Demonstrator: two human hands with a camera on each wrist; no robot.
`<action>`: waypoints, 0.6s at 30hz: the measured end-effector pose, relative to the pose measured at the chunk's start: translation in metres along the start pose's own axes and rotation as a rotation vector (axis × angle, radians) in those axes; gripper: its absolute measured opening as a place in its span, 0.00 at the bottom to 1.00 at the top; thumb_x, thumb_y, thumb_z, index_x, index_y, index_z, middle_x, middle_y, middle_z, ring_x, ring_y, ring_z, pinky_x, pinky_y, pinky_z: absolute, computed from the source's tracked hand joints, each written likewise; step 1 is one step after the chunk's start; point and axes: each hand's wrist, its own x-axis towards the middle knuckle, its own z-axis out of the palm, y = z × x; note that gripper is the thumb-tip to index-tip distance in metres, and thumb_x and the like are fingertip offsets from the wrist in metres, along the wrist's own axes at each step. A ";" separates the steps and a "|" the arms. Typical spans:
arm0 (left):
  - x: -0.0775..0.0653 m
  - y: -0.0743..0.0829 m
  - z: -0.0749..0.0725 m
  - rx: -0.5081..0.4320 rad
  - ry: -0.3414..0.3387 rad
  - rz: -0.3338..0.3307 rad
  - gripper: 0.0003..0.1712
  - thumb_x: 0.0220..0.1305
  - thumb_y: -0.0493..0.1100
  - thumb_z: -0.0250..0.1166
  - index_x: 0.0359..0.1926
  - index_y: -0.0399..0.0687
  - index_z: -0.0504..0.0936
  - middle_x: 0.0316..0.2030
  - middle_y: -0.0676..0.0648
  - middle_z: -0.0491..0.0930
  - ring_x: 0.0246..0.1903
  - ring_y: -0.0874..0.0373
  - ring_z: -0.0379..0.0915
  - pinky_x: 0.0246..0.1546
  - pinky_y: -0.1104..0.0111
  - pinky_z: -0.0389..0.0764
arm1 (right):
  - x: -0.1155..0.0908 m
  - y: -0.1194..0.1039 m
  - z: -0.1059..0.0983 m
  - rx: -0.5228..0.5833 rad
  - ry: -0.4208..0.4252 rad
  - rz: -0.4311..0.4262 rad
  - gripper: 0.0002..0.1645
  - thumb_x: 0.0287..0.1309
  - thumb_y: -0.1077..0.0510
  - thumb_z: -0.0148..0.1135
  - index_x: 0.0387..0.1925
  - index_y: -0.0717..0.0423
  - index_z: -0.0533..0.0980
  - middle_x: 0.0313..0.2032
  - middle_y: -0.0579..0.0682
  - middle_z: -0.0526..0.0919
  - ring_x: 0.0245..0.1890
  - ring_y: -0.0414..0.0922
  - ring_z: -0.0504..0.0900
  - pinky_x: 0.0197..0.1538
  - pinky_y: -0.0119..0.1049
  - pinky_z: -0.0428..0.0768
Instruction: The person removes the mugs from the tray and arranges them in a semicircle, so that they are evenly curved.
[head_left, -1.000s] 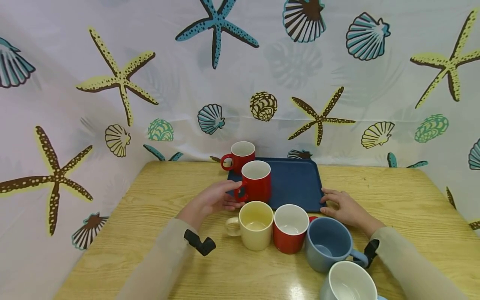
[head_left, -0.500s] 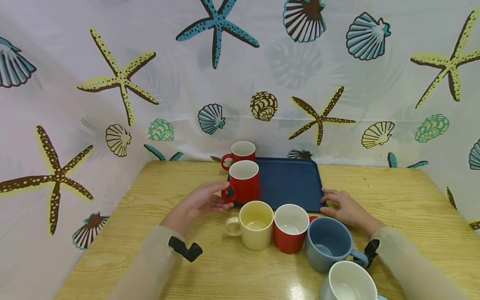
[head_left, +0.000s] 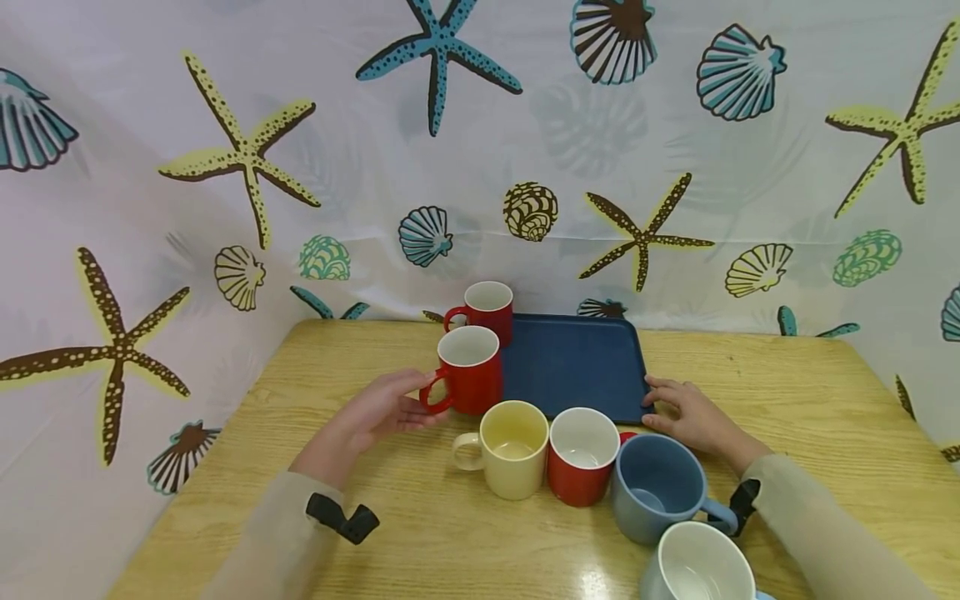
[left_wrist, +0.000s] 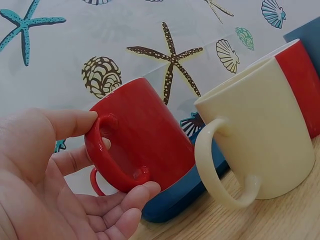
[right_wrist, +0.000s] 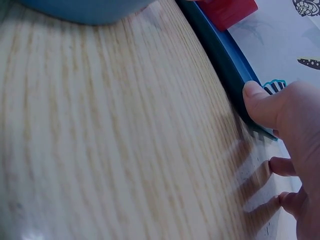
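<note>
My left hand (head_left: 390, 408) pinches the handle of a red mug (head_left: 477, 379) with a white inside, thumb on top in the left wrist view. That mug is over the left part of the dark blue tray (head_left: 577, 367); whether its base touches the tray, I cannot tell. Behind it, a second red mug (head_left: 491, 312) stands at the tray's back left corner. My right hand (head_left: 693, 417) is at the tray's right side. In the right wrist view its thumb (right_wrist: 257, 97) touches the tray's corner, and other fingertips rest on the table.
Before the tray, a cream mug (head_left: 513, 454), a red mug (head_left: 577, 475) and a blue mug (head_left: 652, 492) stand side by side. A pale mug (head_left: 701, 567) sits nearer, by my right forearm. Behind the wooden table (head_left: 450, 550) hangs a patterned cloth (head_left: 480, 167).
My left hand has moved left with the red mug, from the tray's middle-left to its left edge. My right hand has stayed in place.
</note>
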 end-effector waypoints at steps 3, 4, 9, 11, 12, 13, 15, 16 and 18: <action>-0.007 -0.001 -0.004 0.010 -0.001 0.011 0.29 0.52 0.56 0.58 0.46 0.39 0.63 0.43 0.31 0.72 0.41 0.39 0.70 0.41 0.60 0.72 | 0.000 -0.001 0.000 0.006 0.000 0.002 0.21 0.47 0.39 0.56 0.41 0.45 0.74 0.59 0.51 0.59 0.56 0.54 0.56 0.51 0.56 0.59; -0.009 -0.002 -0.005 0.017 -0.001 0.012 0.29 0.52 0.56 0.58 0.45 0.39 0.63 0.43 0.31 0.72 0.41 0.39 0.70 0.41 0.60 0.71 | 0.000 -0.001 0.000 0.006 0.001 0.002 0.21 0.47 0.40 0.56 0.41 0.45 0.74 0.59 0.51 0.59 0.56 0.54 0.57 0.51 0.56 0.59; -0.020 -0.004 -0.013 0.032 -0.013 0.025 0.27 0.54 0.56 0.56 0.46 0.41 0.64 0.43 0.30 0.72 0.39 0.41 0.71 0.42 0.59 0.71 | 0.000 0.001 0.001 0.000 0.010 -0.002 0.20 0.47 0.40 0.56 0.40 0.45 0.74 0.59 0.50 0.60 0.56 0.53 0.57 0.52 0.55 0.59; -0.024 -0.006 -0.016 0.032 -0.009 0.028 0.25 0.54 0.56 0.55 0.44 0.42 0.64 0.43 0.30 0.72 0.39 0.41 0.71 0.41 0.59 0.71 | 0.000 0.001 0.001 -0.006 0.013 -0.011 0.20 0.47 0.40 0.56 0.40 0.45 0.74 0.59 0.50 0.60 0.56 0.54 0.57 0.52 0.55 0.59; -0.026 -0.007 -0.018 0.033 -0.006 0.029 0.25 0.54 0.56 0.55 0.43 0.41 0.65 0.43 0.29 0.71 0.39 0.41 0.71 0.41 0.59 0.71 | 0.000 0.001 0.001 -0.005 0.015 -0.013 0.20 0.48 0.40 0.56 0.40 0.45 0.74 0.59 0.50 0.60 0.56 0.54 0.57 0.52 0.55 0.59; -0.028 -0.008 -0.019 0.034 -0.003 0.029 0.24 0.54 0.56 0.55 0.42 0.41 0.65 0.43 0.29 0.71 0.39 0.41 0.71 0.41 0.59 0.71 | 0.000 0.001 0.001 -0.003 0.015 -0.016 0.20 0.48 0.40 0.56 0.40 0.45 0.74 0.59 0.50 0.60 0.56 0.54 0.57 0.52 0.55 0.59; -0.031 -0.011 -0.021 0.033 0.003 0.029 0.24 0.54 0.56 0.55 0.42 0.41 0.65 0.43 0.29 0.71 0.39 0.40 0.71 0.42 0.59 0.71 | 0.000 0.000 0.000 -0.001 0.013 -0.022 0.20 0.48 0.41 0.56 0.40 0.46 0.74 0.59 0.50 0.60 0.56 0.54 0.57 0.52 0.55 0.59; -0.033 -0.012 -0.022 0.034 0.005 0.029 0.25 0.54 0.56 0.55 0.43 0.41 0.65 0.43 0.29 0.71 0.39 0.40 0.70 0.41 0.59 0.70 | 0.000 0.000 0.000 -0.001 0.010 -0.020 0.20 0.48 0.41 0.56 0.40 0.46 0.74 0.59 0.51 0.60 0.56 0.54 0.57 0.52 0.55 0.58; -0.036 -0.014 -0.024 0.031 0.005 0.033 0.26 0.55 0.55 0.55 0.44 0.40 0.65 0.43 0.29 0.71 0.39 0.40 0.71 0.41 0.59 0.71 | 0.000 0.000 -0.001 0.003 0.007 -0.012 0.20 0.48 0.41 0.56 0.40 0.46 0.74 0.59 0.51 0.60 0.56 0.54 0.57 0.52 0.55 0.58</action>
